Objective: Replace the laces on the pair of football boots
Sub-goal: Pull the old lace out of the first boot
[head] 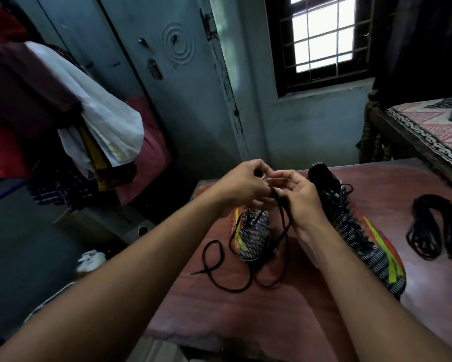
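Note:
Two black-and-white patterned football boots with yellow-green stripes lie on a reddish wooden table (219,314). The left boot (253,236) points its toe toward me, and its upper part is hidden by my hands. The right boot (360,231) lies alongside it, still laced. My left hand (241,186) and my right hand (295,194) meet above the left boot, and both pinch a black lace (282,223). That lace hangs down and loops loosely over the table in front of the boot. A bundle of black laces (428,228) lies at the right of the table.
Clothes (70,105) hang over something at the left, in front of a blue-grey door (167,74). A bed with a patterned cover (428,126) stands at the right under a barred window (321,32). A small white object (91,259) lies on the floor at the left.

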`<state>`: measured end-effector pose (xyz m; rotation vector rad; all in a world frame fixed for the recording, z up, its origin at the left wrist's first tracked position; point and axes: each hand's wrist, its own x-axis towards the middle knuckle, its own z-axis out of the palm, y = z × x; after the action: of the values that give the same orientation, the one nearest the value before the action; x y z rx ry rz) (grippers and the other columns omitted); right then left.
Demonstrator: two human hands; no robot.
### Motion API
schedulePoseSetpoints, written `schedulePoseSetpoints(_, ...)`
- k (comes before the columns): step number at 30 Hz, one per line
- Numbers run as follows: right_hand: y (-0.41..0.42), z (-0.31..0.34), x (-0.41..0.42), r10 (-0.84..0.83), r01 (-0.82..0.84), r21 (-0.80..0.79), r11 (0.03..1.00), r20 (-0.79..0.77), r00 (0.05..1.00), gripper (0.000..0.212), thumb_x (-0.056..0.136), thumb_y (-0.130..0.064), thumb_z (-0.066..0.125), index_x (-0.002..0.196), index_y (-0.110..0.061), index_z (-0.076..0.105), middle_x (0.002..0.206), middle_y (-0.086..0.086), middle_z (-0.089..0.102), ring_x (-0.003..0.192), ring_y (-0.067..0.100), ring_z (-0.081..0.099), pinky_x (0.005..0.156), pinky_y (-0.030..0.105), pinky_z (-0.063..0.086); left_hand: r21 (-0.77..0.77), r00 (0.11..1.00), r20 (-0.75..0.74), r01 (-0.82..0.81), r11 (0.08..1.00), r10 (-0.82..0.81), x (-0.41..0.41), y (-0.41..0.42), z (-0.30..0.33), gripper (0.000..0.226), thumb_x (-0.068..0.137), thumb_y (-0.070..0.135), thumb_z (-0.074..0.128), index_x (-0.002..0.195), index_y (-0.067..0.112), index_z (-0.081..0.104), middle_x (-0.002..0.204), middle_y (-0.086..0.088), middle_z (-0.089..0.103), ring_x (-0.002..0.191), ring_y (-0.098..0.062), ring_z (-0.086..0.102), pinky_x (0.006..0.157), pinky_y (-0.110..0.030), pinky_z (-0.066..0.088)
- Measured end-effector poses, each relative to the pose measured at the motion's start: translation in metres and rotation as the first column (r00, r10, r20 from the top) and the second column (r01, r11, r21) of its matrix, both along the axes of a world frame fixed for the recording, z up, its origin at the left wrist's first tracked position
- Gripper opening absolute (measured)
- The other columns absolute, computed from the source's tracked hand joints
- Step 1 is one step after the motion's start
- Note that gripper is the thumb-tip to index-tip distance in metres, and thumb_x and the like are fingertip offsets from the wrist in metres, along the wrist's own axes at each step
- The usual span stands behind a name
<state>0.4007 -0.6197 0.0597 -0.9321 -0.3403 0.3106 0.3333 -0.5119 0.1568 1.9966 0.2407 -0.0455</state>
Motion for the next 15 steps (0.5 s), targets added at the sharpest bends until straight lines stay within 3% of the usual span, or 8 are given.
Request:
schedulePoseSetpoints(2, -0.003, 0.003, 0.001, -0.053, 0.055, 0.018, 0.998, -0.1, 0.994, 0.033, 0.092, 0.013, 0.037, 0.093, -0.006, 0.063, 0.076, 0.007, 0.074, 0.068, 0.022, 0.068, 0.059, 0.03, 0.057, -0.031, 0.991, -0.062, 0.118, 0.993, -0.119, -0.001, 0.001, 0.001, 0.047, 0.087, -0.014, 0.069, 0.127, 0.003, 0.051, 0.108, -0.02, 0.071, 0.081, -0.02, 0.075, 0.07, -0.031, 0.063)
schedulePoseSetpoints(3, -0.003, 0.003, 0.002, -0.114, 0.111, -0.03, 0.993, -0.093, 0.989, 0.034, 0.092, 0.008, 0.035, 0.09, -0.009, 0.064, 0.073, 0.005, 0.073, 0.067, 0.023, 0.066, 0.058, 0.03, 0.054, 0.023, 0.984, -0.091, 0.155, 0.988, -0.153, -0.002, 0.005, 0.0, 0.049, 0.085, -0.015, 0.071, 0.126, 0.006, 0.054, 0.114, -0.017, 0.071, 0.089, -0.025, 0.076, 0.075, -0.035, 0.063)
schedulePoseSetpoints(5, 0.0, -0.005, 0.006, -0.223, 0.23, -0.226, 0.946, 0.058, 0.973, 0.028, 0.093, -0.013, 0.042, 0.084, -0.022, 0.067, 0.07, -0.001, 0.072, 0.069, 0.021, 0.066, 0.06, 0.032, 0.051, 0.231, 0.983, -0.099, 0.172, 0.958, -0.153, -0.005, 0.018, -0.004, 0.047, 0.083, -0.011, 0.076, 0.121, 0.011, 0.06, 0.115, -0.011, 0.07, 0.095, -0.028, 0.075, 0.079, -0.043, 0.064)
schedulePoseSetpoints(6, 0.003, -0.009, 0.007, -0.238, 0.295, -0.34, 0.893, 0.201, 0.95, 0.021, 0.09, -0.024, 0.048, 0.083, -0.027, 0.068, 0.072, -0.003, 0.072, 0.072, 0.02, 0.068, 0.066, 0.035, 0.052, 0.359, 0.99, -0.062, 0.143, 0.922, -0.13, -0.006, 0.026, -0.007, 0.043, 0.083, -0.007, 0.077, 0.118, 0.015, 0.064, 0.11, -0.006, 0.071, 0.089, -0.021, 0.074, 0.077, -0.044, 0.065)
schedulePoseSetpoints(8, 0.005, -0.016, 0.004, -0.162, 0.422, -0.532, 0.734, 0.466, 0.87, 0.012, 0.085, -0.033, 0.055, 0.086, -0.032, 0.067, 0.077, -0.007, 0.072, 0.08, 0.02, 0.069, 0.077, 0.039, 0.055, 0.602, 0.995, 0.042, 0.046, 0.797, -0.089, -0.01, 0.042, -0.017, 0.029, 0.086, 0.008, 0.078, 0.11, 0.023, 0.071, 0.098, 0.005, 0.072, 0.074, -0.006, 0.066, 0.078, -0.044, 0.064)
schedulePoseSetpoints(11, 0.007, -0.023, -0.005, -0.004, 0.628, -0.58, 0.519, 0.733, 0.68, 0.008, 0.087, -0.031, 0.061, 0.092, -0.031, 0.067, 0.082, -0.006, 0.07, 0.086, 0.024, 0.066, 0.092, 0.038, 0.046, 0.821, 0.992, 0.038, 0.039, 0.57, -0.123, -0.023, 0.05, -0.043, 0.018, 0.09, 0.034, 0.077, 0.106, 0.025, 0.074, 0.094, 0.011, 0.067, 0.084, -0.01, 0.064, 0.082, -0.04, 0.057)
schedulePoseSetpoints(12, 0.007, -0.023, -0.006, 0.053, 0.654, -0.58, 0.485, 0.766, 0.641, 0.008, 0.088, -0.031, 0.064, 0.094, -0.031, 0.069, 0.084, -0.006, 0.069, 0.088, 0.024, 0.065, 0.095, 0.039, 0.043, 0.835, 0.993, 0.023, 0.044, 0.549, -0.113, -0.028, 0.05, -0.053, 0.021, 0.09, 0.039, 0.076, 0.107, 0.026, 0.073, 0.096, 0.01, 0.066, 0.09, -0.013, 0.064, 0.082, -0.039, 0.055)
schedulePoseSetpoints(15, 0.005, -0.022, -0.005, 0.216, 0.501, -0.657, 0.564, 0.702, 0.678, 0.012, 0.088, -0.023, 0.072, 0.099, -0.027, 0.073, 0.095, -0.007, 0.072, 0.096, 0.018, 0.065, 0.094, 0.037, 0.05, 0.86, 0.993, 0.103, -0.064, 0.507, -0.05, -0.035, 0.047, -0.075, 0.024, 0.091, 0.048, 0.071, 0.106, 0.029, 0.072, 0.103, 0.009, 0.064, 0.097, -0.016, 0.063, 0.08, -0.039, 0.053)
